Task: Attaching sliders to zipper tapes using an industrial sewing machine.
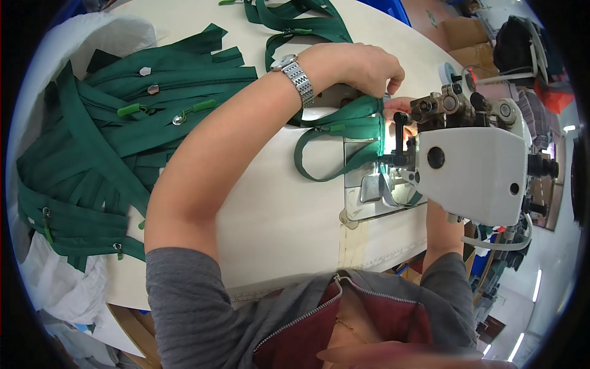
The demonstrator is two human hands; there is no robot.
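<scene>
A green zipper strip (359, 126) lies on the metal plate of a sewing machine (473, 172), its right edge under the lit needle area. One end of it curves into a loop on the left of the plate. My left hand (369, 67), with a metal-band watch (296, 74) at the wrist, bends over the strip's far side. Its fingers are curled closed at the strip's edge, the tips mostly hidden. From behind the machine head, my right hand (401, 109) reaches to the same far corner, fingers pressed at the fabric. The machine hides most of that hand.
A large pile of green zipper strips (123, 129) with pulls covers the table's left side, beside white plastic sheeting (117, 34). More green strips (301, 27) lie at the far edge. Cardboard boxes (467, 37) stand on the floor beyond the table (289, 227).
</scene>
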